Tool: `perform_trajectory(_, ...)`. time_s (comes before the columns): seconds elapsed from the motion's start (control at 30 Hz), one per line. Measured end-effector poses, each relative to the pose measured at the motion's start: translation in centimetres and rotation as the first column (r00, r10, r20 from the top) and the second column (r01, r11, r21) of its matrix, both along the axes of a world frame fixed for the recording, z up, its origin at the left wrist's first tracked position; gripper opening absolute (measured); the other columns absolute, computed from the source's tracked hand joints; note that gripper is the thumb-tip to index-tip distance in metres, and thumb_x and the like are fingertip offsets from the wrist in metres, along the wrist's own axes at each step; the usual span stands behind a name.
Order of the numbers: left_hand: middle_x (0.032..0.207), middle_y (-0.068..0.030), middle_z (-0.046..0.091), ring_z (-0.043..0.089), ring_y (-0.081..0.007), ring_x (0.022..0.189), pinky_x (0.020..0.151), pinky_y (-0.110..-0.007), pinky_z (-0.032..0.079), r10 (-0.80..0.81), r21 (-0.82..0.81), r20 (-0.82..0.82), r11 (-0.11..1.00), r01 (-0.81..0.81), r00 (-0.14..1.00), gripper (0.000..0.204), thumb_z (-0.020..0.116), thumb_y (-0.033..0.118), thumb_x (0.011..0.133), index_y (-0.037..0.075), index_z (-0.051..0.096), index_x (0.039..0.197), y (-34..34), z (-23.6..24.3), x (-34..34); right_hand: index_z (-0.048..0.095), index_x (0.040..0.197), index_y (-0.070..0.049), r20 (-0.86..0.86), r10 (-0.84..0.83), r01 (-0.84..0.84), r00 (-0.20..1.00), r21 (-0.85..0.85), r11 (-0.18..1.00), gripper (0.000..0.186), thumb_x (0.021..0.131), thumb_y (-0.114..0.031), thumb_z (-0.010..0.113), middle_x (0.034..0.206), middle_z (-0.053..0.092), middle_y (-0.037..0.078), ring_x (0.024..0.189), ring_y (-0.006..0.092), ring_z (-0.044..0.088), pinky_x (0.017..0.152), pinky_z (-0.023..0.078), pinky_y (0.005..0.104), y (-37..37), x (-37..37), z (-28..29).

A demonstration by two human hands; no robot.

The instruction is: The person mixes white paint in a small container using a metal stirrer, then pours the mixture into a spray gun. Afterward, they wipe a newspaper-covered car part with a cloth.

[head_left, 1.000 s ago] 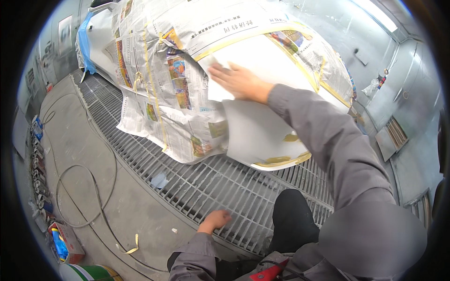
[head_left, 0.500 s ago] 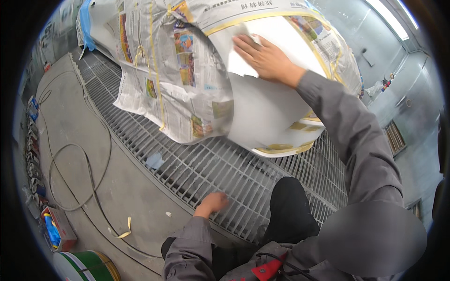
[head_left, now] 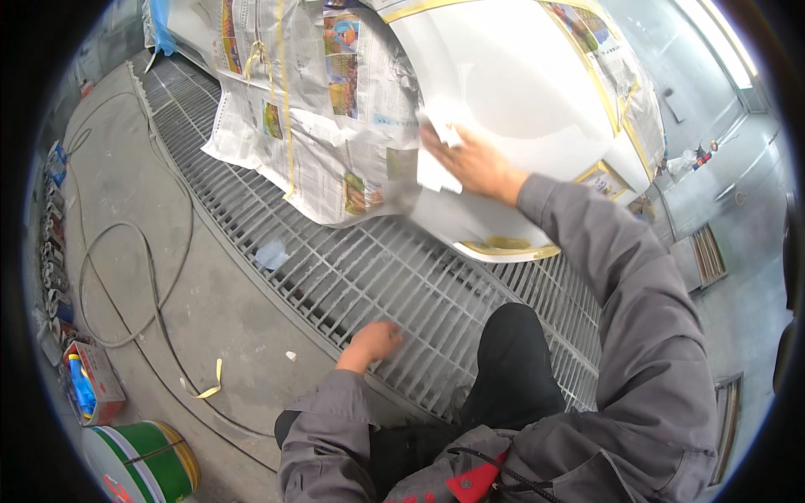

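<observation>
My right hand (head_left: 478,165) presses a folded white wiping cloth (head_left: 438,172) flat on the white car body panel (head_left: 520,80), near its left edge. Parts of the hand and cloth are smeared by motion. Newspaper masking (head_left: 314,159) with yellow tape covers the bodywork left of the panel, and more masking paper (head_left: 587,33) lies along its right side. At the panel's lower edge runs a taped strip (head_left: 507,249). My left hand (head_left: 375,342) hangs above the floor grating, away from the car, its fingers loosely curled with nothing visible in them.
Metal floor grating (head_left: 335,277) runs beneath the car. A dark hose (head_left: 155,285) loops over the grey floor at left. A green striped drum (head_left: 151,461) and an open box (head_left: 99,386) stand at lower left. A pale scrap (head_left: 271,255) lies on the grating.
My right hand has wiped down the panel toward its lower left edge, taking the cloth along. The view has shifted slightly; my left hand stays low, still curled.
</observation>
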State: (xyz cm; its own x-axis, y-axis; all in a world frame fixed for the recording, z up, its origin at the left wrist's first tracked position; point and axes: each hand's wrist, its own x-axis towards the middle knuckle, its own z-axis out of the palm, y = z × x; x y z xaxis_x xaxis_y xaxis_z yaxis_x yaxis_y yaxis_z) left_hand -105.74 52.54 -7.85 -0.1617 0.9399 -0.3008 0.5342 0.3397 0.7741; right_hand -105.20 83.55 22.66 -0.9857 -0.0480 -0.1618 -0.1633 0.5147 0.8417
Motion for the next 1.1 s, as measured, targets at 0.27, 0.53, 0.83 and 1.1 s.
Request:
perform_trajectory(0.27, 0.121, -0.0184, 0.075, 0.069, -0.0409, 0.114, 0.098, -0.049, 0.055, -0.024, -0.023, -0.02, 0.999, 0.024, 1.0, 0.043, 0.066, 0.039, 0.097, 0.009, 0.071, 0.127, -0.9, -0.1, -0.1, 0.02, 0.164, 0.009, 0.204, -0.026, -0.001, 0.979, 0.135, 0.991, 0.077, 0.098, -0.019, 0.046, 0.171, 0.032, 0.02, 0.159, 0.0268, 0.029, 0.132, 0.01, 0.0466, -0.6, 4.9, -5.0)
perform_trajectory(0.53, 0.121, -0.0187, 0.075, 0.069, -0.041, 0.114, 0.097, -0.049, 0.055, -0.051, 0.001, 0.005, 0.999, 0.051, 0.999, 0.042, 0.068, 0.041, 0.096, 0.009, 0.074, 0.122, 0.2, -1.6, -0.5, 0.025, 0.168, -0.005, -0.314, -0.001, 0.007, 0.949, 0.017, 1.0, 0.085, 0.088, -0.007, 0.055, 0.178, 0.016, 0.01, 0.165, 0.0239, 0.014, 0.128, 0.026, 0.0458, 0.1, 2.5, 13.2)
perform_trajectory(0.83, 0.124, -0.017, 0.074, 0.068, -0.0393, 0.117, 0.099, -0.049, 0.054, -0.055, -0.006, 0.022, 0.998, 0.055, 0.998, 0.045, 0.067, 0.041, 0.096, 0.009, 0.071, 0.128, 0.6, -1.2, 0.1, 0.031, 0.165, 0.001, -0.128, 0.016, -0.016, 0.992, 0.002, 1.0, 0.077, 0.096, -0.024, 0.053, 0.176, 0.022, 0.018, 0.152, 0.0254, 0.045, 0.129, 0.022, 0.0485, -1.5, -0.4, 5.6)
perform_trajectory(1.1, 0.124, -0.0172, 0.074, 0.068, -0.0381, 0.118, 0.099, -0.047, 0.055, -0.01, -0.013, -0.012, 1.0, 0.01, 1.0, 0.046, 0.067, 0.042, 0.096, 0.01, 0.071, 0.129, -0.2, -1.1, -0.6, 0.034, 0.164, 0.0, -0.277, 0.178, -0.152, 0.944, 0.114, 0.982, 0.077, 0.093, -0.02, 0.058, 0.175, 0.026, 0.015, 0.161, 0.0224, 0.026, 0.127, 0.026, 0.0455, -0.1, -5.9, 9.6)
